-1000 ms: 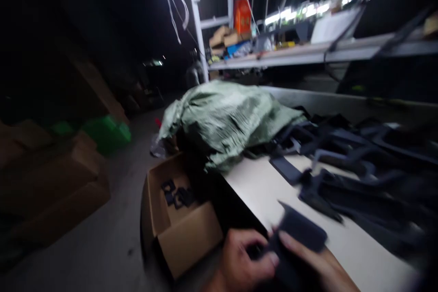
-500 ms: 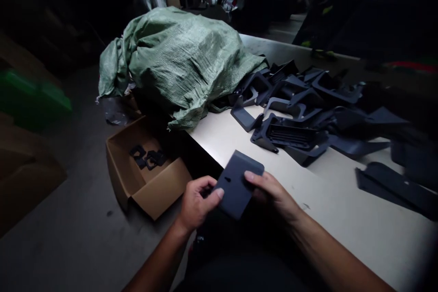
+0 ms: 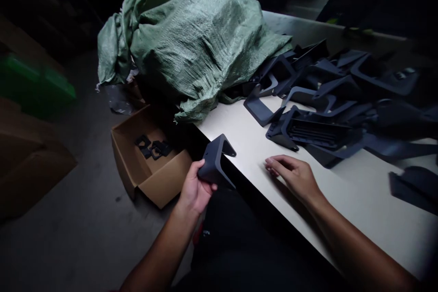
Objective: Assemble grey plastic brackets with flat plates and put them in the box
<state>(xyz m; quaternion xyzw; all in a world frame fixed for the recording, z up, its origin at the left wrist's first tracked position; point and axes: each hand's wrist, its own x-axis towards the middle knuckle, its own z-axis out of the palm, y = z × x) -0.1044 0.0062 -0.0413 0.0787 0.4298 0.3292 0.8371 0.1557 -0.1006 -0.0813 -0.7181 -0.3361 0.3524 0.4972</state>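
Observation:
A dark grey U-shaped bracket [image 3: 212,162] is gripped by my left hand [image 3: 195,189], thumb on its near face and fingers underneath. Its bent ends point to the right, beyond the front edge of the white table [image 3: 253,164]. Over the tabletop hovers my right hand [image 3: 296,175], its fingers loosely bent and nothing visible in them. Farther back on the table lies a pile of similar dark brackets [image 3: 315,96]; a slotted dark part [image 3: 318,132] sits at its near side.
A large green woven sack [image 3: 201,32] rests at the table's left end. Below it on the floor, an open cardboard box [image 3: 164,187] holds several small black parts [image 3: 153,147]. Another dark piece [image 3: 415,187] lies at the right. A green crate [image 3: 34,86] and cardboard stand at far left.
My right hand has let go of the bracket and moved right over the table. My left hand has turned the bracket so its U shape shows. The view has shifted down.

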